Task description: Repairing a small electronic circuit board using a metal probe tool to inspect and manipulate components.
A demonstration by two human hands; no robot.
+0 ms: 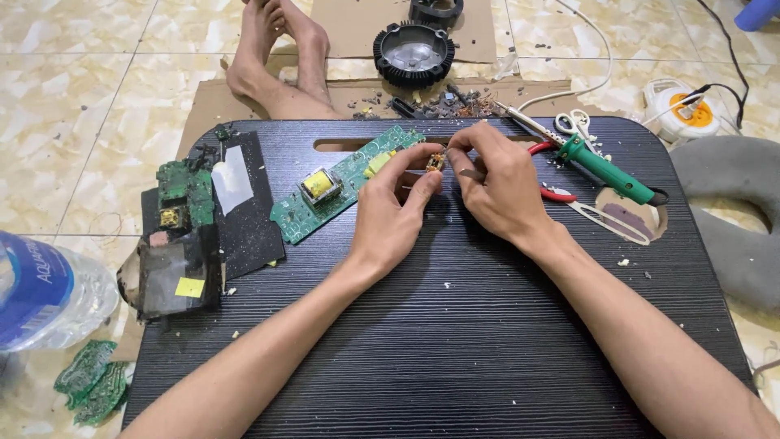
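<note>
My left hand (394, 207) pinches a small copper-wound coil part (435, 162) between thumb and fingers above the black lap table (455, 341). My right hand (496, 183) meets it from the right, its fingertips on the same part, and a thin dark tool lies under its fingers. A long green circuit board (341, 183) with a yellow transformer lies just left of my left hand.
A green-handled soldering iron (605, 167), red-handled pliers and white scissors lie right of my hands. More green boards and black sheets sit at the table's left edge. A water bottle (45, 293) stands on the floor left; my bare feet and a black round housing (413, 53) lie beyond.
</note>
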